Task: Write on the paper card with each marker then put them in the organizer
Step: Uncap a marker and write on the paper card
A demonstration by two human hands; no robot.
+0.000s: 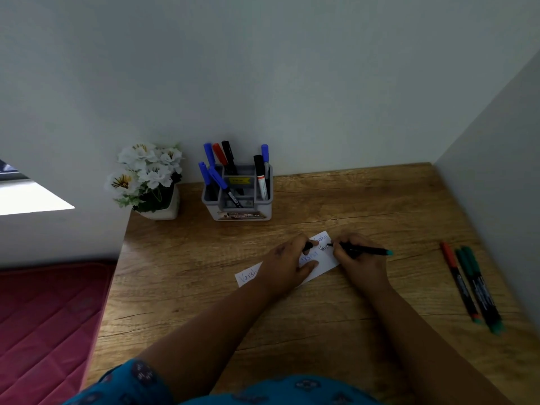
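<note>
A: Far left, off the desk?
B: Red quilted mat (pixel 43 317), low at the left edge. Bright window patch (pixel 32 197) above it.

A: Desk, back left corner?
B: White flowers (pixel 146 171) in a white pot (pixel 166 210), against the wall.

A: Next along the back?
B: Grey organizer (pixel 238 197), several compartments, standing near the wall on the wooden desk (pixel 204 287). Blue, red and black markers (pixel 222 159) upright or leaning in the left and back compartments; one black-capped and one blue-capped in the right compartment. Yellow label inside; sticker on the front face.

A: Centre of the desk?
B: White paper card (pixel 247 277), lying flat and angled, in front of the organizer and well apart from it. Handwriting in red at the left end, blue in the middle, more at the far right end.

A: Hands?
B: Left hand (pixel 287 263) pressed flat on the card, fingers spread loosely; a small dark piece, apparently a cap (pixel 307 246), pinched at thumb and forefinger. Right hand (pixel 358 260) just beside, fingers clamped tight on a green-ended marker (pixel 365 250), tip touching the card's right end, barrel pointing rightward.

A: Right side?
B: Three markers lying together near the right wall: one red (pixel 458 280), two green (pixel 479 287), side by side and touching, well apart from the card.

A: Bottom edge?
B: Teal patterned clothing (pixel 263 390).
</note>
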